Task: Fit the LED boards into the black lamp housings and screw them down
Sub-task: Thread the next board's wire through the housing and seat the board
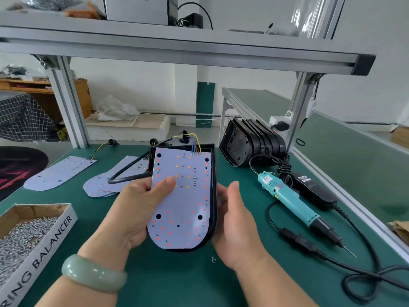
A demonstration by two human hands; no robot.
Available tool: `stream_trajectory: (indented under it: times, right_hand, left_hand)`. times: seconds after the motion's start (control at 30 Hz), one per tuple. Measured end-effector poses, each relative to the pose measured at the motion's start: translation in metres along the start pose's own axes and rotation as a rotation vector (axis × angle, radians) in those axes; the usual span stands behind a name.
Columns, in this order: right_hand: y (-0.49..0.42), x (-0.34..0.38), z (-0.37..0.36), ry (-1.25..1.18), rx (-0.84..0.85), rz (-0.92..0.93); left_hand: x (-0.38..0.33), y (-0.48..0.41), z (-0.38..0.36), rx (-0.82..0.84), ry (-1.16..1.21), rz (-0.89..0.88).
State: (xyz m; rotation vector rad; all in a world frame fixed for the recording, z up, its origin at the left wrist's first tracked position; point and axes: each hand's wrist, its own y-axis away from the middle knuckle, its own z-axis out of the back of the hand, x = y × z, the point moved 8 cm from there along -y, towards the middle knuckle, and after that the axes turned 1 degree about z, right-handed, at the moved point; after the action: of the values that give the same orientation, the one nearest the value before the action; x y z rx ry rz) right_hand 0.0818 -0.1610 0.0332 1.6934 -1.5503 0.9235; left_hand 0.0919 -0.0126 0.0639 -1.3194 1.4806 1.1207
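Observation:
A white LED board [183,202] dotted with red and orange LEDs lies over a black lamp housing [214,185], tilted and not seated flat. Coloured wires [195,142] run from its top edge. My left hand [137,209] grips the left side of board and housing, thumb pressed on the board's face. My right hand [234,220] is at the housing's right edge with fingers nearly straight, slightly blurred. More LED boards lie to the left: one single board [57,172] and a small stack of boards [106,185]. A teal electric screwdriver [290,200] lies to the right.
A cardboard box of screws [26,231] sits at the front left. A stack of black housings [250,145] lies on its side at the back right. The screwdriver's black cables [332,260] and power adapter [314,191] trail across the green mat. An aluminium shelf frame [177,47] spans overhead.

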Motion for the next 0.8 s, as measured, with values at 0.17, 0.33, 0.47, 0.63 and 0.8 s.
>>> stream_trajectory:
  times: [0.17,0.33,0.47,0.63,0.8]
  right_hand:
    - [-0.013,0.036,0.021,0.431,-0.026,0.223]
    - [-0.011,0.032,0.004,0.711,0.083,0.250]
    - [-0.020,0.044,0.041,0.815,-0.265,0.301]
    - [-0.022,0.039,0.084,0.641,-0.537,0.186]
    - [-0.016,0.033,0.097,0.370,-0.731,0.107]
  left_hand:
    - [0.001,0.005,-0.008,0.099,-0.026,-0.010]
    - [0.001,0.010,-0.019,0.147,-0.077,-0.048]
    - [-0.012,0.009,-0.006,0.095,-0.017,-0.133]
    - [-0.027,0.004,0.022,-0.009,0.090,-0.250]
    - [-0.036,0.003,0.056,-0.195,0.024,-0.333]
